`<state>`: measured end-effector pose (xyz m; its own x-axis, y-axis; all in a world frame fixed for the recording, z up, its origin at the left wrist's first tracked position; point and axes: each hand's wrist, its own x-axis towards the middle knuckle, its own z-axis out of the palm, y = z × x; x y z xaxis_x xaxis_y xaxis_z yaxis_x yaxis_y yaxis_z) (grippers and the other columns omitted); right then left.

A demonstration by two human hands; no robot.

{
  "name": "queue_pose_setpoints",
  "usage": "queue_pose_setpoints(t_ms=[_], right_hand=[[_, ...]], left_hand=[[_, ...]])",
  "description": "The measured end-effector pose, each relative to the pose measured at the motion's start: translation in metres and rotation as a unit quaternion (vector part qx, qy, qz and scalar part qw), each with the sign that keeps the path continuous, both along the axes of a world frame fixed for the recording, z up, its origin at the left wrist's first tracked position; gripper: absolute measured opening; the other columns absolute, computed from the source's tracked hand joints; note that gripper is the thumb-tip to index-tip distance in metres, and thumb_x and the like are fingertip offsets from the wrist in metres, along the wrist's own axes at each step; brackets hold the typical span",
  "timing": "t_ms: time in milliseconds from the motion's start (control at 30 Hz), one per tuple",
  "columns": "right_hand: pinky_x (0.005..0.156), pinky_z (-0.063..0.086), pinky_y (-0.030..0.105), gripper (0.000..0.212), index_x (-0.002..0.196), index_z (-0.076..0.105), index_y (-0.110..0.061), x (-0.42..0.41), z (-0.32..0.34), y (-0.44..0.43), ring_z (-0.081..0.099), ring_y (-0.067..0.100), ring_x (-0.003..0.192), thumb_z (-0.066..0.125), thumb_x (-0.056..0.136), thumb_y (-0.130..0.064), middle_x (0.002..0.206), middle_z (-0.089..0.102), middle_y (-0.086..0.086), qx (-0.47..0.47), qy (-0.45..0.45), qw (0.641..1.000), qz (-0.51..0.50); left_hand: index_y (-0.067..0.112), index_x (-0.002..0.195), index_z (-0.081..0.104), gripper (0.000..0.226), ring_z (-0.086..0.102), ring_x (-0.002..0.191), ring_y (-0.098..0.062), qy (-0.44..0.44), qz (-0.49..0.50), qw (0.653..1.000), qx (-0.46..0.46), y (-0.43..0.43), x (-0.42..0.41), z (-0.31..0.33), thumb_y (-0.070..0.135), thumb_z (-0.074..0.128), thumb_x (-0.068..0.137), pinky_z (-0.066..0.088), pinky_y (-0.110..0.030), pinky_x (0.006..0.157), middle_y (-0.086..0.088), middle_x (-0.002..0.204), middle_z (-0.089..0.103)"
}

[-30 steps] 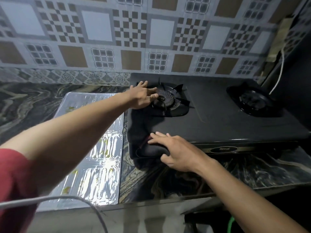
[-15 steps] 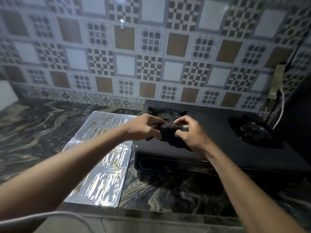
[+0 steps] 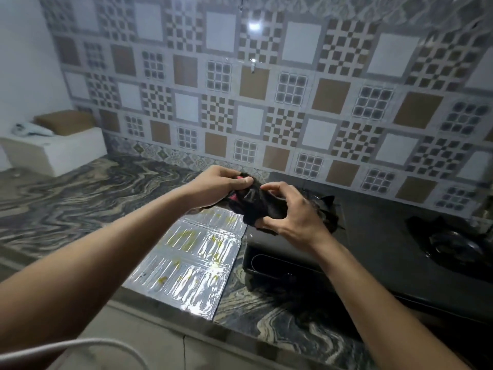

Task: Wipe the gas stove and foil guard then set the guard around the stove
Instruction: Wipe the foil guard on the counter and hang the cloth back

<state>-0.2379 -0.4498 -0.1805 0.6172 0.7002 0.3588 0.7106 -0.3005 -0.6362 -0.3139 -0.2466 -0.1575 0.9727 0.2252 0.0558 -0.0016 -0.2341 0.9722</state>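
Note:
A black cloth [image 3: 260,206] with a bit of pink showing is bunched between both hands, held in the air above the stove's left front corner. My left hand [image 3: 217,186] pinches its upper left edge. My right hand [image 3: 292,213] grips it from the right and below. The black two-burner gas stove [image 3: 378,252] sits on the counter at the right; its left burner is mostly hidden behind my right hand. The silver foil guard [image 3: 192,265] lies flat on the counter left of the stove, with yellowish stains on its embossed panels.
The dark marbled counter [image 3: 88,193] stretches to the left, ending at a white block [image 3: 57,150] with a brown cushion and a pale cloth on top. A patterned tile wall rises behind. The right burner [image 3: 453,244] shows near the right edge. A white cable [image 3: 80,345] crosses the bottom left.
Both hands left the stove, took up the black cloth and raised it between them. The camera has tilted upward, showing more wall.

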Motion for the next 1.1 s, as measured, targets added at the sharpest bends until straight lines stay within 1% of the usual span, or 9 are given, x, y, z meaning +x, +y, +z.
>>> queue_pose_setpoints(t_ms=[67,167,333,400,567,700,800,900,1100], right_hand=[[0.098,0.048,0.025,0.053,0.122,0.061,-0.032,0.001,0.000,0.015,0.059,0.003,0.111,0.082,0.074,-0.022,0.120,0.064,-0.007,0.008,0.002,1.000,-0.005],[0.088,0.051,0.016,0.039,0.119,0.066,-0.026,0.005,0.000,0.040,0.064,-0.001,0.101,0.075,0.082,-0.017,0.113,0.070,-0.008,0.044,0.042,0.998,0.006],[0.074,0.053,0.015,0.018,0.108,0.070,-0.022,0.021,-0.008,0.097,0.064,-0.001,0.090,0.064,0.091,-0.017,0.100,0.069,-0.012,0.085,0.070,0.994,-0.005],[0.077,0.053,0.019,0.017,0.106,0.071,-0.021,0.034,-0.013,0.124,0.065,0.006,0.094,0.062,0.092,-0.019,0.101,0.071,-0.008,0.086,0.084,0.993,-0.020],[0.093,0.055,0.042,0.029,0.110,0.073,-0.023,0.058,-0.030,0.180,0.070,0.014,0.099,0.071,0.084,-0.037,0.103,0.075,-0.005,0.066,0.191,0.979,0.007],[0.090,0.054,0.028,0.055,0.121,0.065,-0.026,0.063,-0.045,0.216,0.069,0.005,0.098,0.087,0.071,-0.032,0.108,0.073,-0.009,0.007,0.202,0.979,-0.006],[0.083,0.057,0.033,0.029,0.108,0.070,-0.020,0.071,-0.062,0.247,0.070,0.011,0.092,0.076,0.081,-0.012,0.099,0.073,-0.005,0.062,0.207,0.974,-0.072],[0.086,0.055,0.041,0.009,0.096,0.073,-0.014,0.083,-0.078,0.271,0.068,0.014,0.085,0.070,0.088,-0.014,0.094,0.074,0.006,0.115,0.249,0.956,-0.105],[0.081,0.058,0.037,0.005,0.096,0.069,-0.021,0.108,-0.098,0.303,0.072,0.015,0.088,0.065,0.093,-0.022,0.095,0.074,0.001,0.113,0.301,0.938,-0.131]], left_hand=[[0.012,0.094,0.075,0.019,0.071,0.076,-0.018,0.005,0.004,1.000,0.013,0.017,-0.003,-0.002,0.029,0.068,0.092,0.058,-0.034,0.076,-0.002,0.080,0.073],[0.012,0.101,0.071,0.019,0.069,0.071,-0.015,0.012,0.000,1.000,-0.003,0.039,-0.007,-0.005,0.027,0.066,0.092,0.058,-0.029,0.066,-0.002,0.081,0.071],[0.027,0.124,0.060,0.063,0.071,0.096,-0.015,-0.002,-0.045,0.995,0.090,0.090,0.003,-0.017,0.025,0.086,0.067,0.060,-0.032,0.075,-0.003,0.110,0.070],[0.024,0.118,0.064,0.057,0.070,0.103,-0.015,-0.024,-0.047,0.991,0.126,0.115,0.015,-0.026,0.012,0.088,0.068,0.059,-0.032,0.079,0.000,0.115,0.070],[0.007,0.100,0.069,0.008,0.066,0.071,-0.010,-0.055,-0.018,0.994,0.092,0.179,0.046,-0.044,0.009,0.065,0.092,0.054,-0.022,0.060,0.001,0.083,0.072],[0.002,0.110,0.064,0.016,0.069,0.078,-0.010,-0.034,-0.031,0.997,0.068,0.223,0.072,-0.059,0.010,0.058,0.097,0.057,-0.023,0.063,-0.004,0.094,0.072],[0.000,0.110,0.060,0.018,0.061,0.058,0.001,-0.008,-0.038,0.998,0.059,0.246,0.090,-0.075,0.012,0.054,0.100,0.045,-0.014,0.048,0.010,0.075,0.069],[-0.001,0.118,0.060,0.027,0.061,0.056,0.001,0.032,-0.030,0.999,0.016,0.265,0.104,-0.092,0.018,0.055,0.100,0.044,-0.016,0.043,0.004,0.084,0.068],[-0.001,0.117,0.061,0.027,0.071,0.083,-0.017,0.060,0.004,0.998,-0.035,0.291,0.127,-0.117,0.019,0.056,0.100,0.057,-0.033,0.069,-0.016,0.107,0.073]])
